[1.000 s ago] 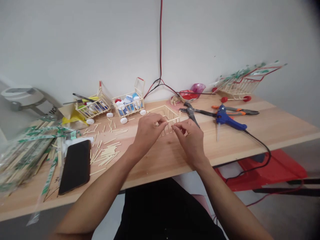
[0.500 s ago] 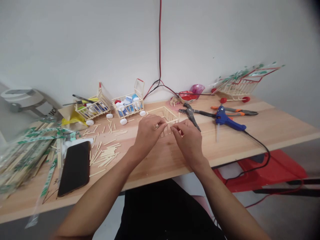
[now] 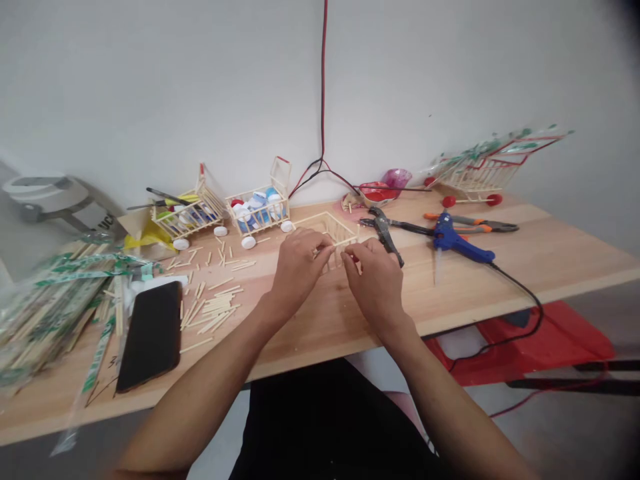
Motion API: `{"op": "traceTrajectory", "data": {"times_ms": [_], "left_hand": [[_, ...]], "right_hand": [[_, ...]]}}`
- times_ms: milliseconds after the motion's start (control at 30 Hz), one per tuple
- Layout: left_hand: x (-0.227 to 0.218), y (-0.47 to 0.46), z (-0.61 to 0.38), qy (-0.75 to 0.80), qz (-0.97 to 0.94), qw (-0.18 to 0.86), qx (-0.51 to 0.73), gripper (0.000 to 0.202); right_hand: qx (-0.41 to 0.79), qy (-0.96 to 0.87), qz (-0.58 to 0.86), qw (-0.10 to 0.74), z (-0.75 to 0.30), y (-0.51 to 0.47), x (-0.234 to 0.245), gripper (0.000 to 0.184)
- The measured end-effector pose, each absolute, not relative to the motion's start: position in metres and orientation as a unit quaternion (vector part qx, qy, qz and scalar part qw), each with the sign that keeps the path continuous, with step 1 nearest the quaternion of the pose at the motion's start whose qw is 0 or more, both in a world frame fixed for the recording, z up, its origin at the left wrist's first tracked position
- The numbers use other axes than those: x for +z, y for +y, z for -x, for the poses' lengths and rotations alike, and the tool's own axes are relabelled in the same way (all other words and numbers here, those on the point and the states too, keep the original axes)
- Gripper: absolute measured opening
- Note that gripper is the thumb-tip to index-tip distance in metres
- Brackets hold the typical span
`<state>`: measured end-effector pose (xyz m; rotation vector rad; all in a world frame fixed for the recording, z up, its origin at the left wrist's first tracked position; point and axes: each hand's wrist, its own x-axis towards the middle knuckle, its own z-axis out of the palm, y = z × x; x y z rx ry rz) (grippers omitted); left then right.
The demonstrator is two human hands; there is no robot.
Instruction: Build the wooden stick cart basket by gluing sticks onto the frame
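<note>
sitting mostly beyond the fingers (image 3: 326, 255), the stick frame (image 3: 343, 226) shows between them.

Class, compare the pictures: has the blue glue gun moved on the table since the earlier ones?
No. The blue glue gun keeps its spot on the wooden table, in front of the orange-handled pliers; the whole view shifts slightly.

"UCK" on cup (image 3: 85, 213); "3", seemingly handwritten, on tabletop (image 3: 320, 323)

Matt wooden frame (image 3: 342, 225), smooth plastic glue gun (image 3: 453, 241)
</note>
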<state>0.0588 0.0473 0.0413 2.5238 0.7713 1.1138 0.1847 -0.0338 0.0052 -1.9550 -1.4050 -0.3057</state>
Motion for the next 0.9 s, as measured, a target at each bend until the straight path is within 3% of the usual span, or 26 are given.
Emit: {"op": "traceTrajectory", "data": {"times_ms": [900], "left_hand": [[0.0331, 0.0436, -0.0619, 0.281, -0.863, 0.130, 0.400, 0.015]], "right_hand": [[-0.166, -0.553, 0.764, 0.289, -0.1795, -0.0302, 0.0082, 0.027]]}}
